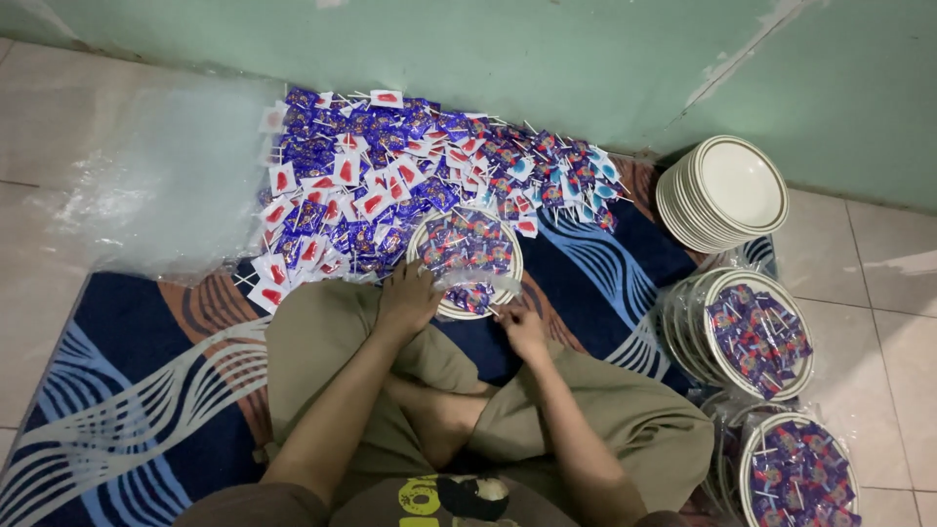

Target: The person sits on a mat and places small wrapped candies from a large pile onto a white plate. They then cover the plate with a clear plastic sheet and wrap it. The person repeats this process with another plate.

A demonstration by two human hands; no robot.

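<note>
Blue patterned rug (127, 390) covers the tiled floor, and on it, before the crossed legs, lies a round white plate (444, 308) filled with purple wrapped candies (467, 242) (sticks poke out). Left hand (408, 298) rests flat on the rim, fingers spread; right hand (522, 327) pinches clear plastic wrap (471, 291) at the plate's near edge.

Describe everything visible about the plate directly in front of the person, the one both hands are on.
The plate is round and white with a thin darker rim line, lying flat on the blue patterned rug at the near edge of the sweet pile. It is filled with small purple-wrapped sweets on sticks and looks covered in clear plastic wrap. The left hand rests on its near-left rim; the right hand pinches the wrap at its near edge. Material cannot be told for sure.
</note>
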